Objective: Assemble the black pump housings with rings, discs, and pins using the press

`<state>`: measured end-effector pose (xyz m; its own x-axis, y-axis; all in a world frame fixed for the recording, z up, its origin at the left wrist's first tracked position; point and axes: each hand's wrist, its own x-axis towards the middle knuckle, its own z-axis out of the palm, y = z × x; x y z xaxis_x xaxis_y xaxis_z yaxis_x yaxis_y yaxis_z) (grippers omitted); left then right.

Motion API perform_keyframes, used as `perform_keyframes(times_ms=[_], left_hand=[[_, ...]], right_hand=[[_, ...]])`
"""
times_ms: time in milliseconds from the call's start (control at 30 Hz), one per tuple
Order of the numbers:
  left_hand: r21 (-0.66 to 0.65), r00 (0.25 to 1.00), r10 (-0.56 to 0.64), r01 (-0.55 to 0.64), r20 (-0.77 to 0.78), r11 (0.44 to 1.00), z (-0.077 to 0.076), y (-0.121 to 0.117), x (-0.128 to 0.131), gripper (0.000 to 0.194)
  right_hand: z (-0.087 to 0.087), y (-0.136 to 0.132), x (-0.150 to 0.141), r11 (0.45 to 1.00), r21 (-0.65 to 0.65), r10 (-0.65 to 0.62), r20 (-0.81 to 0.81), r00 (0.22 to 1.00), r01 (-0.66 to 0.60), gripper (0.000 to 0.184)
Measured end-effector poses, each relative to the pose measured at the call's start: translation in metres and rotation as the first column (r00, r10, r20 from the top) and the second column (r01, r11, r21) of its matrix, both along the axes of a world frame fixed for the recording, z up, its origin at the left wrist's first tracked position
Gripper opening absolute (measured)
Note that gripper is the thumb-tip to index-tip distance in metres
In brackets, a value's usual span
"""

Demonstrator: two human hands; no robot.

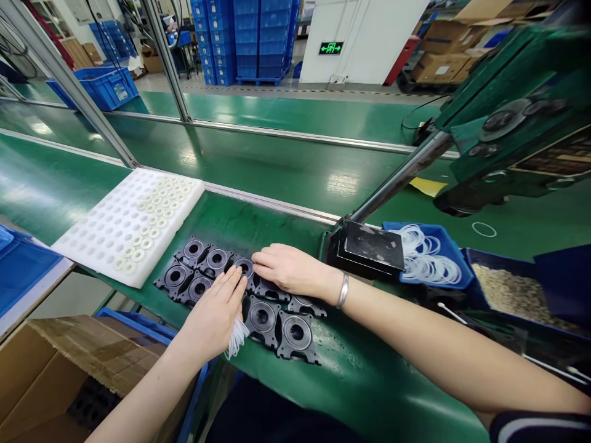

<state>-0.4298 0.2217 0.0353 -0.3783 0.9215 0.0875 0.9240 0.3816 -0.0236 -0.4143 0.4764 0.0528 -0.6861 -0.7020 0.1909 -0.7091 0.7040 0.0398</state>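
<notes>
Black square plates (297, 333) with round, ringed centres lie in two rows on the green work surface. My left hand (217, 311) is over the front row, its palm closed around a bunch of thin white rings (237, 338) that hang below it. The fingertips of that hand reach a plate in the back row. My right hand (286, 267), with a silver bracelet at the wrist, is bent over the same back-row plate (244, 266), fingers together. Whatever its fingertips pinch is hidden.
A white tray (101, 221) holding pale washers is at left. To the right are a black press base (369, 249), a blue bin of white rings (455, 284) and a bin of small beige pieces (512, 295). An open carton (106, 351) stands at front left.
</notes>
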Motion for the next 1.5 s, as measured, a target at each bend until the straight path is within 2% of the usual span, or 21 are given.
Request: perform_keyframes(times_ms=[133,300,367,400,433,500,567,600,700,867,933,1000,1033,1133,1200,1267,1367,1500], left_hand=[[0.010,1.000,0.008,-0.008,-0.026,1.000,-0.006,0.000,0.002,0.055],[0.057,0.999,0.018,-0.016,-0.030,0.998,-0.006,0.002,0.002,0.049],[0.115,1.000,0.023,-0.024,0.008,0.993,-0.001,0.002,0.001,0.046],[0.157,0.999,0.032,-0.037,0.037,0.987,0.003,0.002,0.000,0.044],[0.210,0.996,0.048,-0.063,0.074,0.976,0.008,0.002,0.000,0.041],[0.321,0.980,0.091,-0.145,0.177,0.936,0.020,0.003,0.000,0.035],[0.404,0.950,0.125,-0.237,0.286,0.884,0.031,0.005,0.002,0.030],[0.430,0.938,0.134,-0.270,0.320,0.862,0.035,0.006,0.003,0.028],[0.439,0.922,0.143,-0.303,0.361,0.846,0.039,0.012,0.005,0.026],[0.428,0.933,0.075,-0.232,0.353,0.874,0.030,0.019,0.005,0.036],[0.416,0.934,0.038,-0.195,0.356,0.888,0.028,0.018,0.006,0.043],[0.406,0.925,0.017,-0.182,0.379,0.895,0.027,0.015,0.007,0.048],[0.409,0.920,0.018,-0.191,0.390,0.892,0.026,0.014,0.007,0.049],[0.468,0.932,0.049,-0.226,0.360,0.854,0.025,0.012,0.004,0.045],[0.504,0.959,0.049,-0.190,0.279,0.842,0.023,0.015,0.002,0.038],[0.486,0.984,-0.014,-0.075,0.177,0.871,0.021,0.021,0.002,0.035],[0.382,0.987,-0.143,0.106,0.070,0.918,0.019,0.033,0.005,0.035],[0.266,0.980,-0.199,0.187,0.019,0.946,0.017,0.043,0.009,0.033]], right_hand=[[-0.011,-0.005,0.009,0.997,-0.048,-0.055,-0.038,0.998,0.054,0.022],[-0.017,-0.014,0.015,0.994,-0.102,-0.047,-0.031,0.998,0.043,0.024],[-0.014,-0.017,0.016,0.981,-0.192,-0.044,-0.019,0.999,0.040,0.025],[-0.011,-0.018,0.018,0.959,-0.278,-0.063,-0.008,0.998,0.058,0.025],[-0.007,-0.019,0.019,0.915,-0.392,-0.096,0.019,0.995,0.096,0.025],[0.005,-0.021,0.025,0.748,-0.625,-0.163,0.153,0.975,0.223,0.024],[0.016,-0.024,0.032,0.571,-0.740,-0.101,0.366,0.925,0.355,0.020],[0.020,-0.026,0.035,0.518,-0.752,-0.019,0.467,0.884,0.408,0.019],[0.023,-0.036,0.044,0.447,-0.750,0.196,0.615,0.764,0.488,0.022],[0.014,-0.037,0.046,0.261,-0.741,0.279,0.672,0.686,0.619,0.033],[0.012,-0.030,0.045,0.209,-0.714,0.296,0.697,0.653,0.668,0.034],[0.009,-0.020,0.043,0.212,-0.699,0.188,0.715,0.673,0.683,0.028],[0.006,-0.015,0.042,0.244,-0.698,0.082,0.707,0.703,0.673,0.023],[-0.006,-0.005,0.039,0.428,-0.656,-0.264,0.567,0.780,0.622,0.020],[-0.014,-0.003,0.037,0.525,-0.594,-0.396,0.464,0.792,0.610,0.020],[-0.018,-0.003,0.037,0.569,-0.545,-0.458,0.412,0.788,0.616,0.018],[-0.018,-0.005,0.038,0.611,-0.505,-0.504,0.347,0.791,0.610,0.017],[-0.017,-0.004,0.039,0.631,-0.460,-0.553,0.297,0.779,0.624,0.017]])
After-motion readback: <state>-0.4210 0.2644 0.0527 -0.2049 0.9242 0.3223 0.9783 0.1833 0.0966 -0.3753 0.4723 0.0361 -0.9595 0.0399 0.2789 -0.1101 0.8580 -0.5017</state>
